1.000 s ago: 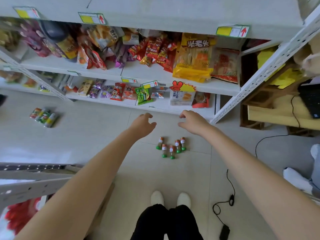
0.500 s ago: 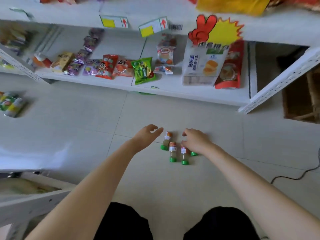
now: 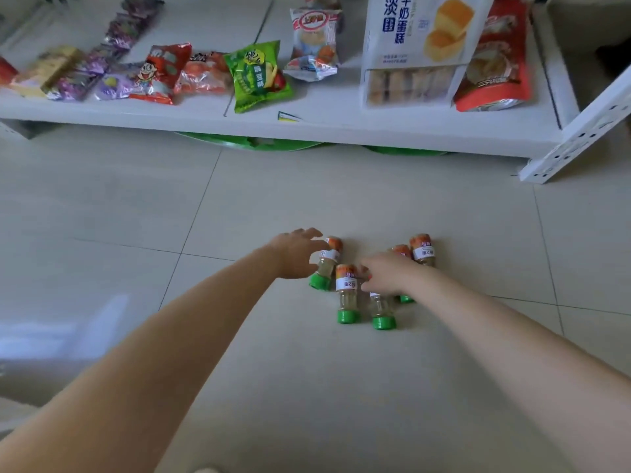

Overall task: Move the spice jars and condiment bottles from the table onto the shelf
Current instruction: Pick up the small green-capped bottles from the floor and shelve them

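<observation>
Several small spice jars with green caps and orange-white labels lie close together on the tiled floor, caps toward me. My left hand (image 3: 295, 256) reaches the leftmost jar (image 3: 327, 266), its fingers spread over the jar's upper end and touching it. The middle of the group is covered by my right hand (image 3: 389, 273), which rests on a jar (image 3: 381, 310) whose cap sticks out below; its fingertips touch the neighbouring jar (image 3: 346, 295). The rightmost jar (image 3: 422, 251) lies free. Whether my right fingers grip a jar is hidden.
The low white shelf (image 3: 341, 131) runs across the top. It holds a green snack bag (image 3: 257, 76), a tall cake box (image 3: 416, 49), a red pouch (image 3: 495, 63) and other packets. Its perforated upright (image 3: 580, 134) slants down at the right.
The view has dropped much closer to the floor. Both hands have come down onto the jars: the left now touches the leftmost one, and the right lies further over the middle ones.
</observation>
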